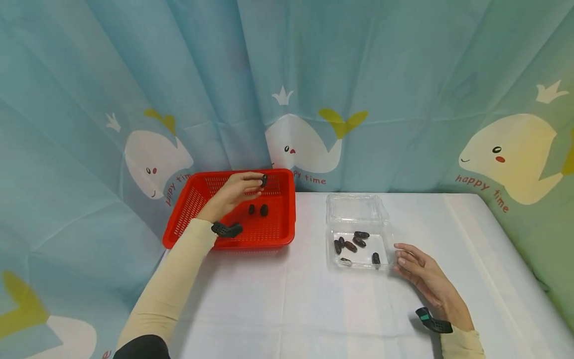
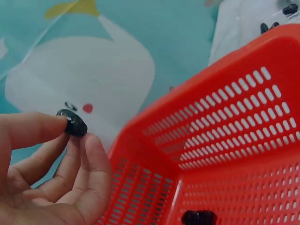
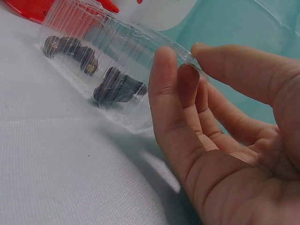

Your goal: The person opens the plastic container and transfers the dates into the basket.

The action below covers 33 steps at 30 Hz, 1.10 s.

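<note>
Along the near right of the tabletop [image 1: 314, 304], I am seeing the right hand [image 1: 423, 274] bending its fingers loosely at the side of a clear container [image 1: 381, 244]. Fingertips are meeting the rim; I cannot tell whether they are pinching it or merely touching.

Several dark dates [image 1: 351, 247] are lying scattered inside that container, most of them toward its left half. Its clear lid [image 1: 356, 207] is hanging open at the far side.

Left of it, well apart, a red basket [image 1: 282, 222] is sitting by the curtain; on its perforated floor two dates [image 1: 264, 210] are resting side by side. Above the basket, I am finding the left hand [image 1: 233, 192] grasping a single date [image 1: 263, 180] between thumb and fingertips.

Behind everything, a blue-green curtain [image 1: 385, 60] is hanging, its printed whales [image 1: 515, 149] showing beside "happy time" lettering.
</note>
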Tool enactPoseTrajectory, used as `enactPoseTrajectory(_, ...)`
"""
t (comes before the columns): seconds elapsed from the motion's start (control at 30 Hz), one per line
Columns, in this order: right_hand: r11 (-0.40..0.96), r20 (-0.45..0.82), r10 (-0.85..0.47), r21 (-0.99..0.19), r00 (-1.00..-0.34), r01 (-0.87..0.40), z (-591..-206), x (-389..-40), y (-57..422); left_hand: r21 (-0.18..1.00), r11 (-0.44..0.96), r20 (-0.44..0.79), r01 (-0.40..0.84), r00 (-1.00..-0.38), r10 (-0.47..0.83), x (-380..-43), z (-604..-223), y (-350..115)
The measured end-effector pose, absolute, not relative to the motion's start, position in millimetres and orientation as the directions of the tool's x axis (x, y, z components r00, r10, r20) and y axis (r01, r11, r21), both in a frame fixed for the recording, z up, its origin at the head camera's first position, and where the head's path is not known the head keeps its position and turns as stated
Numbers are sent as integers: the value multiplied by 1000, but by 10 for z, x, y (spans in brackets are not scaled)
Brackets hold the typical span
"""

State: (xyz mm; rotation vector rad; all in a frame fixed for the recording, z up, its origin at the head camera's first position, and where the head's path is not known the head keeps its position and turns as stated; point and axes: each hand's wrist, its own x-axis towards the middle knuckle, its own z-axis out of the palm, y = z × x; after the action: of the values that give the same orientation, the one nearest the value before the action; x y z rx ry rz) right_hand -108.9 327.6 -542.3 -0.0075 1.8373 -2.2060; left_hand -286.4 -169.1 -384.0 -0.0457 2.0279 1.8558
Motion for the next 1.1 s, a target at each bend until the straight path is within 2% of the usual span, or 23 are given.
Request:
enactPoseTrajectory(0.3, -147, -157, -209, -971, -965, 190, -5427, -1095, 3295, 931, 123, -360, -345, -923, 137, -2933, -3957, -1856)
enactPoseTrajectory(0.57, -144, -168, -195, -970, -966, 198, -5426, -1090, 3273, 924, 123, -377, -363, -917, 132, -2975, -4124, -2053)
enactPoseTrajectory(0.9, -131, -162, -184, -973, -969, 188, -5431, -1078, 3260, 926, 20, -377, -377, -919, 114, -3034, -4271, -2167)
enactPoseTrajectory(1.1, -128, -164, -186, -974, -969, 189, -5436, -1074, 3263, 921, 46, -391, -388, -916, 92, -3035, -4323, -2220)
